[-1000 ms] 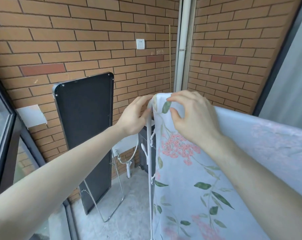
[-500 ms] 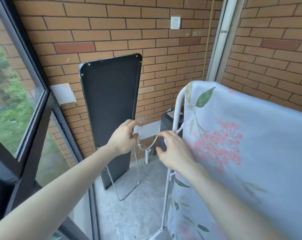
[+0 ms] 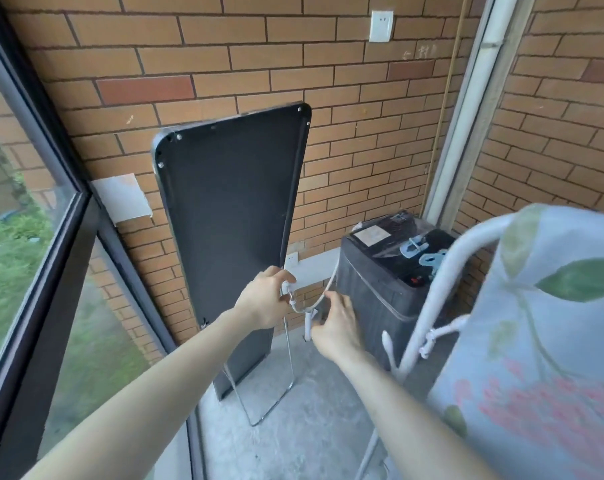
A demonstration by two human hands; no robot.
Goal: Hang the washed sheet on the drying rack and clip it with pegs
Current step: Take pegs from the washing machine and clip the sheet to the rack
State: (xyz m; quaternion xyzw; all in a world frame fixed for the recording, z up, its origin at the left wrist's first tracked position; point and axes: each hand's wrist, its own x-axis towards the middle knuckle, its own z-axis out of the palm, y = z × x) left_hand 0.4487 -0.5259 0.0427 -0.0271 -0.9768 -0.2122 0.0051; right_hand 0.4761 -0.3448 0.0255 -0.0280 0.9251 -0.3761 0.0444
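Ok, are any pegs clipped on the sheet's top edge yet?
No. The floral sheet hangs over the white rack with no peg on its visible top edge; two blue pegs lie on the dark washing machine.

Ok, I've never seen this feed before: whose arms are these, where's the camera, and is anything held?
One view only, from a camera worn on the person's head. The bare arms are that person's: left hand and right hand, stretched out in front of a white hose; the right looks empty, the left's fingers are hidden. The floral sheet hangs over the white drying rack at right. Two blue pegs lie on the dark washing machine.
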